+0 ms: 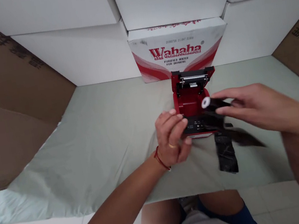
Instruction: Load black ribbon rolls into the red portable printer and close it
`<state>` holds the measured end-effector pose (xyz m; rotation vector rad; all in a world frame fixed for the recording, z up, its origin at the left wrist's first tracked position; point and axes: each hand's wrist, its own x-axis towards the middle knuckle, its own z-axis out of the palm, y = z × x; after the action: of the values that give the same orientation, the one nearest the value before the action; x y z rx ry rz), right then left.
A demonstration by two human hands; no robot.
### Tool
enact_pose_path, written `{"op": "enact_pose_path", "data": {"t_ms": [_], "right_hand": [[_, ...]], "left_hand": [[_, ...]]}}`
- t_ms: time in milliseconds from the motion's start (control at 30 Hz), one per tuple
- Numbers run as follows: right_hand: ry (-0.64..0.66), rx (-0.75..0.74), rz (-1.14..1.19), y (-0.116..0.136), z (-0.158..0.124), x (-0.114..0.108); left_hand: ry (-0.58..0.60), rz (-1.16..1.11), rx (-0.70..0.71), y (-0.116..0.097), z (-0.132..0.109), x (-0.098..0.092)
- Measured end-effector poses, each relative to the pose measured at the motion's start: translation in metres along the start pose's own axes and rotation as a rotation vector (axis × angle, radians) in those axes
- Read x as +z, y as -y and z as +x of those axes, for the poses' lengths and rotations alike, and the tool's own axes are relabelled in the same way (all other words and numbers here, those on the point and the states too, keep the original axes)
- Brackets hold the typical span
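Inspecting from the largest item down, the surface (99, 135) carries a loose cloth; a wrinkle could drag or let items shift if pulled. The box (182, 58) stands close behind the machine (193, 106), which is red, open at the top and just in front of it; a push from the front could drive the machine into the box.

Of the 2 hands, the right hand (247, 105) grasps the roll between thumb and fingers, above the machine's right side. The left hand (172, 138) is curled at the machine's front left corner; whether it grips cannot be told. If it bears down off-centre, the machine could turn or tip.

The lid (193, 77) is raised over the rear; a knock could, in my judgement, swing it down onto fingers. The packet (226, 152), black, lies on the surface near the machine's front right; a low sweep of the right arm could push it towards the edge.

The tail (247, 137), dark and blurred, hangs below the right hand; slack there could snag or crease. The roll (219, 102) is held by its sides, its white core (205, 102) exposed; a loose pinch could let it slip or unwind.
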<state>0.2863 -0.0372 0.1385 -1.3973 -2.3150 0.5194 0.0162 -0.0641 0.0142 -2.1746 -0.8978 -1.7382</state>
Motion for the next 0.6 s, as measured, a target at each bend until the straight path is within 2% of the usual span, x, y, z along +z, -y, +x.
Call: {"op": "enact_pose_path", "data": {"t_ms": [67, 167, 300, 600], "right_hand": [[0.052, 0.056, -0.164, 0.018, 0.035, 0.021], [0.091, 0.143, -0.418, 0.033, 0.063, 0.044], [0.177, 0.163, -0.555, 0.035, 0.077, 0.056], [0.177, 0.136, -0.573, 0.026, 0.091, 0.066]], "left_hand": [[0.021, 0.03, 0.083, -0.006, 0.003, 0.0], [0.127, 0.047, 0.133, -0.011, 0.006, 0.0], [0.283, 0.03, 0.13, -0.014, 0.007, 0.0], [0.346, 0.061, 0.155, -0.022, 0.009, -0.003]]}}
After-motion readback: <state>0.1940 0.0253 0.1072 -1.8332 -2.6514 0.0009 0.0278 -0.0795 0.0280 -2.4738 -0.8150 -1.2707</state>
